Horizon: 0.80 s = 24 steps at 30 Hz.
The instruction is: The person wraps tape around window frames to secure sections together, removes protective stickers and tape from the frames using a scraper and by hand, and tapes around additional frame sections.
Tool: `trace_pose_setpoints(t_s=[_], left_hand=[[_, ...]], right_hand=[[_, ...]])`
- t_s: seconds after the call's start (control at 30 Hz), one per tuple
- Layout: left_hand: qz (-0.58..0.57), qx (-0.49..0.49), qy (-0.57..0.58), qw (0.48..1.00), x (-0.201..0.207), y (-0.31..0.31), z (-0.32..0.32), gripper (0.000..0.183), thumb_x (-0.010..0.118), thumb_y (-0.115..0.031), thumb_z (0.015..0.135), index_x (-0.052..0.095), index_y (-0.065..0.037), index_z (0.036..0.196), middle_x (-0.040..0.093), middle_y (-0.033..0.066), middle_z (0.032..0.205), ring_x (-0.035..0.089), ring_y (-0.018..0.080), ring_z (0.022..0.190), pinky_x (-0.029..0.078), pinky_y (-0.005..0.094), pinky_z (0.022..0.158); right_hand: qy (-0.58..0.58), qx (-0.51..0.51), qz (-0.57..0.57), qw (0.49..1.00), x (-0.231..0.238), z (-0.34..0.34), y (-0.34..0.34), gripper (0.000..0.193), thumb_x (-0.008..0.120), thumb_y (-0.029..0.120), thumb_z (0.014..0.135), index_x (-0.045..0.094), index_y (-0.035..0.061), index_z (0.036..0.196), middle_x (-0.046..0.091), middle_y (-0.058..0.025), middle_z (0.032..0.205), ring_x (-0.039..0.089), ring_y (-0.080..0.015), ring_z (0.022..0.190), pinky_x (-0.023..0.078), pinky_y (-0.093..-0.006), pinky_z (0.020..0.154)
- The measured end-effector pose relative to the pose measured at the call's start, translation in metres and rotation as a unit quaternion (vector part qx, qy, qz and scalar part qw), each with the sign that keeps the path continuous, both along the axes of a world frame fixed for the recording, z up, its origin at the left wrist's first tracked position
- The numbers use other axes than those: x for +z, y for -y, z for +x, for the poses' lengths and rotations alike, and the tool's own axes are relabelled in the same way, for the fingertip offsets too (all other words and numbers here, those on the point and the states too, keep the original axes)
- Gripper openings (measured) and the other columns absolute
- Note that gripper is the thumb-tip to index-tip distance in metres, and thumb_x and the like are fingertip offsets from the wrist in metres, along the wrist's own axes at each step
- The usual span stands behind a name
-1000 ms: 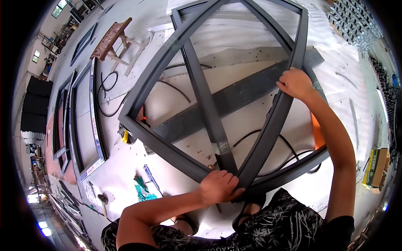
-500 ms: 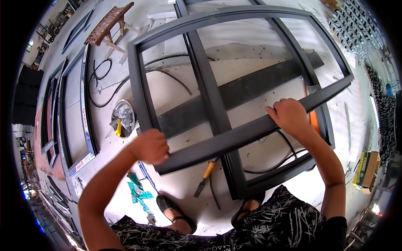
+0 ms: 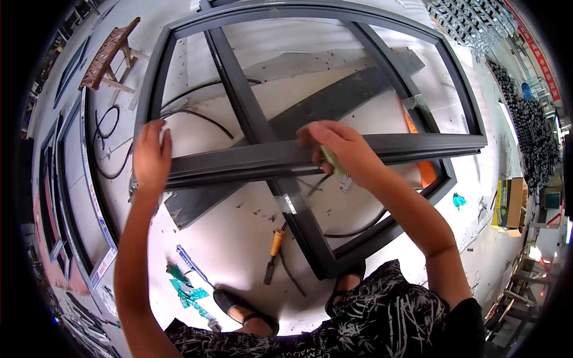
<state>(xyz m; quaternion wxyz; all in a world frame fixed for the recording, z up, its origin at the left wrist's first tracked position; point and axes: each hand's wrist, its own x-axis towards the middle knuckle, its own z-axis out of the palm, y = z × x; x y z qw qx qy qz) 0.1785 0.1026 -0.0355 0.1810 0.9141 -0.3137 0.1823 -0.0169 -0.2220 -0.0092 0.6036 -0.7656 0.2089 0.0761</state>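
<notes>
A large dark grey window frame (image 3: 233,156) lies across a second dark frame (image 3: 298,222) beneath it. My left hand (image 3: 152,158) rests at the near left corner of the upper frame, fingers stretched and thumb apart. Over the middle of the near rail, my right hand (image 3: 349,149) is closed on a small crumpled pale green rag (image 3: 332,161); its fingertips are smeared by motion and partly hidden.
A yellow-handled chisel-like tool (image 3: 274,253), torn green packaging (image 3: 188,291) and black cable (image 3: 203,113) lie on the floor. A wide dark board (image 3: 334,101) passes under the frames. More frames (image 3: 89,197) and a wooden bench (image 3: 110,53) stand left; a carton (image 3: 510,206) sits right.
The upper frame has shifted left and turned, its near rail now more level. My left hand has moved up and loosened. My right hand has moved left and now shows the pale green rag.
</notes>
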Motion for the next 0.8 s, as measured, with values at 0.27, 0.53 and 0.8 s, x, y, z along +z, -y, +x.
trace_pose_setpoints(t_s=[0.27, 0.53, 0.8], left_hand=[[-0.218, -0.164, -0.369, 0.888, 0.021, 0.118, -0.175, 0.010, 0.060, -0.003, 0.091, 0.061, -0.001, 0.101, 0.059, 0.0052, 0.086, 0.056, 0.0124, 0.073, 0.046, 0.0251, 0.066], [-0.160, -0.134, -0.530, 0.822, 0.025, 0.139, -0.233, 0.032, 0.068, -0.012, 0.088, 0.051, -0.002, 0.112, 0.060, 0.0042, 0.087, 0.056, 0.0103, 0.076, 0.046, 0.0258, 0.069], [-0.254, -0.112, -0.582, 0.765, 0.003, 0.161, -0.240, 0.038, 0.066, -0.005, 0.087, 0.050, -0.002, 0.121, 0.062, 0.0061, 0.099, 0.060, 0.0132, 0.088, 0.047, 0.0263, 0.082]], right_hand=[[-0.053, -0.083, 0.528, 0.844, -0.016, -0.066, -0.012, 0.060, 0.040, 0.055, 0.099, 0.049, 0.0033, 0.128, 0.062, -0.0137, 0.115, 0.054, -0.0159, 0.086, 0.048, -0.0268, 0.066], [0.057, -0.158, 0.500, 0.850, -0.021, -0.095, -0.020, 0.045, 0.042, 0.034, 0.099, 0.051, 0.0052, 0.132, 0.056, -0.0113, 0.132, 0.053, -0.0197, 0.103, 0.047, -0.0328, 0.085], [0.173, -0.152, 0.383, 0.894, -0.014, -0.104, -0.030, 0.046, 0.045, 0.035, 0.101, 0.046, 0.0037, 0.135, 0.052, -0.0097, 0.135, 0.045, -0.0182, 0.123, 0.036, -0.0324, 0.105]])
